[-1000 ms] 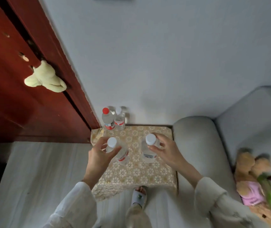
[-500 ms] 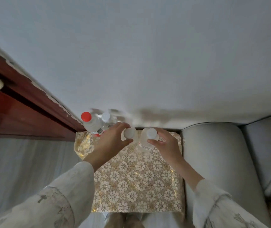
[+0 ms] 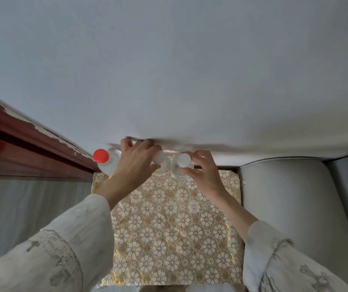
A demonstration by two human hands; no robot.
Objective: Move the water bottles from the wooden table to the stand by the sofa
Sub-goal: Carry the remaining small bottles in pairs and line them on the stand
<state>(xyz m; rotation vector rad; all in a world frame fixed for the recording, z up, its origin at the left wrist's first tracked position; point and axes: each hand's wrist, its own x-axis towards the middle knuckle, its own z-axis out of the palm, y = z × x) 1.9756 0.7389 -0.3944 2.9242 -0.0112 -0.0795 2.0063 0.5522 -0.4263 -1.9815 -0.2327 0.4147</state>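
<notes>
The stand (image 3: 169,228) by the sofa wears a gold cloth with white flowers. My left hand (image 3: 136,163) grips a clear white-capped bottle (image 3: 161,165) at the stand's far edge, near the wall. My right hand (image 3: 202,171) pinches the neck of a second white-capped bottle (image 3: 182,165) right beside it. The two held bottles stand upright, almost touching. A red-capped bottle (image 3: 105,162) stands at the far left corner, just left of my left hand. Any bottle behind my left hand is hidden.
A grey sofa arm (image 3: 291,207) flanks the stand on the right. A pale wall (image 3: 169,70) rises directly behind the bottles. A dark red wooden door frame (image 3: 21,148) runs along the left, with light floor (image 3: 31,207) below it.
Both hands carried their bottles from the middle of the stand to its far edge by the wall. My view tilted closer over the stand.
</notes>
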